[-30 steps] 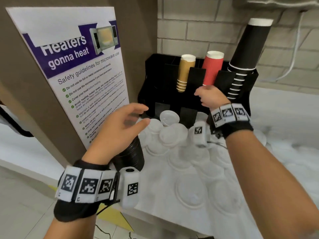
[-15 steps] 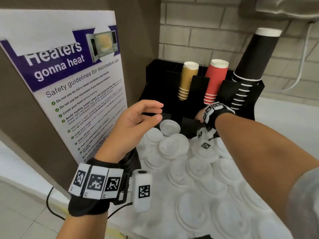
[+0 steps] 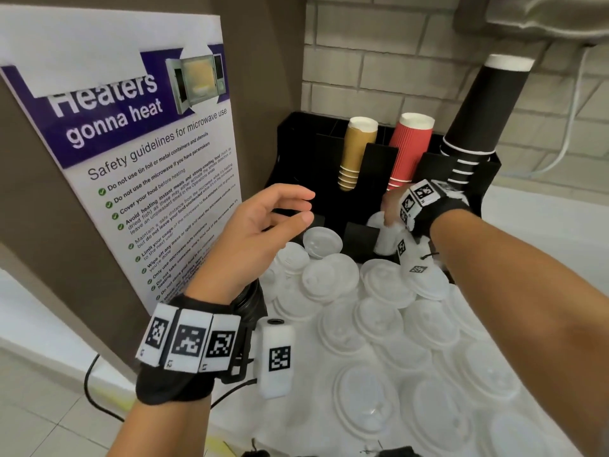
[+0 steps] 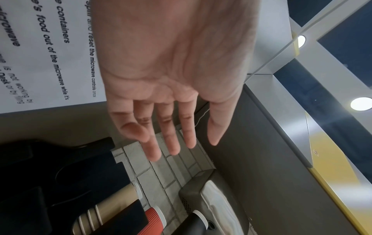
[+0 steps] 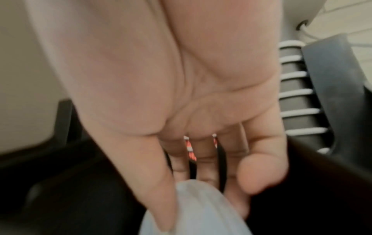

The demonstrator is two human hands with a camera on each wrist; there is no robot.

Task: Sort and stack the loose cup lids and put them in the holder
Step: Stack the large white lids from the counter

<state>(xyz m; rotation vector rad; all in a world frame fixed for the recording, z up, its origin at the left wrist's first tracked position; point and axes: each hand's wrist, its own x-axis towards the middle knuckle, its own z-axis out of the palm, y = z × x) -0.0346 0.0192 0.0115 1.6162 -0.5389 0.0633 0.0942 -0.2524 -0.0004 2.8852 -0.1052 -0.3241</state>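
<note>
1. The right hand (image 3: 392,209) grips a stack of lids (image 5: 193,209) at the front of the holder (image 3: 296,143); the wrist view is blurred, and its fingertips are hidden from the head view.
2. The left hand (image 3: 260,232) hovers relaxed, holding nothing.
3. Loose lids (image 3: 379,328) cover the counter, the nearest ones cut off.

blk wristbands (image 3: 171,384) w/ white marker tags, white cam pods (image 3: 275,357), blk cables

Shared office break area or pantry. Indicators: a microwave safety poster (image 3: 131,166) fixed to the brown panel at the counter's left edge; a black cup holder (image 3: 333,179) at the back of the white counter (image 3: 527,219), stocked with paper cups (image 3: 410,150); a brick-tiled wall (image 3: 379,67) behind.
</note>
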